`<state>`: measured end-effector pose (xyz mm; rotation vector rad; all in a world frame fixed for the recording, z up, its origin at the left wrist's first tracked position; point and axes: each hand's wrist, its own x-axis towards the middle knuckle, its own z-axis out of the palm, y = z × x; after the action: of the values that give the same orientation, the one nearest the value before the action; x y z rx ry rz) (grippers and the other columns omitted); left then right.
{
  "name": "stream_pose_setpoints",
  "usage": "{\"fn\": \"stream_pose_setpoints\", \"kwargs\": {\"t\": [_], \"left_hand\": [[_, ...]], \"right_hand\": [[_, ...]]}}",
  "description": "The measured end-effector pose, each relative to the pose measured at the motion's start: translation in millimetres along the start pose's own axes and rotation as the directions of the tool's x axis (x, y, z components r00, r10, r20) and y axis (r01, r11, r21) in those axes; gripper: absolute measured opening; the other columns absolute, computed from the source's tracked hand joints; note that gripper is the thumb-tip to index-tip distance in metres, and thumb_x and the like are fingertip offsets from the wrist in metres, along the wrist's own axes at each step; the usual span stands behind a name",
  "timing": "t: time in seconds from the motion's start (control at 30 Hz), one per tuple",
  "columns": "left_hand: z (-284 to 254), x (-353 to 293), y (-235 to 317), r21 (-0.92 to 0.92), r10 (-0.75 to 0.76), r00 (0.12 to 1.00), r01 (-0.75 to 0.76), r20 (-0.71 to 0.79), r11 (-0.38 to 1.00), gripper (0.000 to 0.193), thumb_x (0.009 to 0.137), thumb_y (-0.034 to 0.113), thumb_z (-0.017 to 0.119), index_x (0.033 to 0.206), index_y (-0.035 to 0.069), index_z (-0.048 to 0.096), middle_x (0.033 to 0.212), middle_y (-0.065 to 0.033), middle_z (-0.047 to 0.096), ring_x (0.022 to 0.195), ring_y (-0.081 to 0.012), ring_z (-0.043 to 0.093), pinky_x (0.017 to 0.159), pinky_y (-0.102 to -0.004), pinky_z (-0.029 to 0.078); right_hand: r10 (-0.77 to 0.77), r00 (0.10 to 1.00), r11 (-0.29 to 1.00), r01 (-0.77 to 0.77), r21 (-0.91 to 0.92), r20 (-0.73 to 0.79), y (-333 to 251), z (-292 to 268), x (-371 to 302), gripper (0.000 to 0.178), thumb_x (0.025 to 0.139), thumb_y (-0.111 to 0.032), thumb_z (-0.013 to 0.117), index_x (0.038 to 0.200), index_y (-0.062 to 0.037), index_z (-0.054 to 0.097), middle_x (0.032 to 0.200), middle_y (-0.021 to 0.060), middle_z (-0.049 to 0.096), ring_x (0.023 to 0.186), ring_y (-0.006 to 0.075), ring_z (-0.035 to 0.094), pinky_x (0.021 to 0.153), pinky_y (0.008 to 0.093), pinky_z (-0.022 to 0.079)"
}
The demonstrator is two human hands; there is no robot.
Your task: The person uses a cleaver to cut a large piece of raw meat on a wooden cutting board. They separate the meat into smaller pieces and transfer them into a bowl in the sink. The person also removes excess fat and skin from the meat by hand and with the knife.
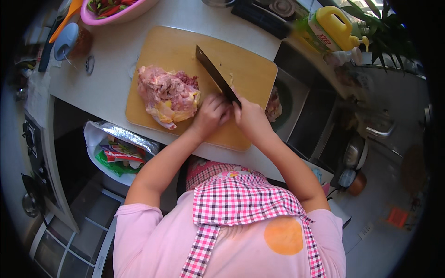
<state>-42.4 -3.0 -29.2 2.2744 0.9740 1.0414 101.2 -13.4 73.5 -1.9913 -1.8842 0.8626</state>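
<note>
On a yellow cutting board [162, 44] lies a large piece of raw poultry [169, 95], pink with yellow skin and fat. My right hand [251, 121] is wrapped round the handle of a dark-bladed cleaver [213, 72]. The blade slants up and to the left over the board, apart from the meat. My left hand [213, 112] rests on the board between the poultry and the cleaver handle, its fingers curled in. Whatever lies under those fingers is hidden. A few small scraps sit right of the blade.
Right of the board is a sink [299, 99] with more raw meat [274, 105] in it. A yellow pump bottle [333, 28] stands behind. A pink basin [118, 17] of peppers and a lidded jar [69, 41] are at the back left. A lined waste bin [95, 155] hangs open below the counter's edge.
</note>
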Motion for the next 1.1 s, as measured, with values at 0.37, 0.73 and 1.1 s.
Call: {"fn": "stream_pose_setpoints", "kwargs": {"t": [0.37, 0.73, 1.1], "left_hand": [[1, -1, 17, -0.053, -0.033, 0.999, 0.033, 0.000, 0.998, 0.027, 0.065, 0.005, 0.071, 0.090, 0.001, 0.062, 0.098, -0.0151, 0.061, 0.094, -0.0335, 0.058, 0.083, -0.0421, 0.048], [-15, -8, 25, -0.050, -0.058, 0.998, 0.059, 0.034, 0.997, 0.025, 0.066, 0.005, 0.073, 0.087, 0.003, 0.058, 0.097, -0.0118, 0.059, 0.095, -0.0319, 0.056, 0.082, -0.0422, 0.045], [-16, 19, 28, -0.063, 0.117, 0.975, -0.107, 0.191, 0.992, 0.032, 0.068, 0.006, 0.071, 0.098, 0.003, 0.062, 0.100, -0.0115, 0.060, 0.093, -0.0305, 0.056, 0.081, -0.0405, 0.045]], "right_hand": [[0.076, 0.996, 0.995, -0.073, 0.065, -0.044, 17, 9, -11, 0.022, 0.090, -0.019, 0.053, 0.092, 0.0013, 0.061, 0.074, 0.0262, 0.061, 0.072, 0.0435, 0.061, 0.066, 0.0488, 0.050], [0.264, 0.965, 0.926, -0.253, 0.278, -0.001, 5, -19, -81, 0.018, 0.092, -0.014, 0.052, 0.086, 0.0031, 0.057, 0.071, 0.0260, 0.059, 0.068, 0.0441, 0.058, 0.059, 0.0477, 0.046], [0.320, 0.944, 0.943, -0.310, 0.122, -0.079, 8, 4, -106, 0.015, 0.091, -0.014, 0.052, 0.087, 0.0000, 0.053, 0.073, 0.0219, 0.062, 0.070, 0.0411, 0.061, 0.062, 0.0478, 0.050]]}}
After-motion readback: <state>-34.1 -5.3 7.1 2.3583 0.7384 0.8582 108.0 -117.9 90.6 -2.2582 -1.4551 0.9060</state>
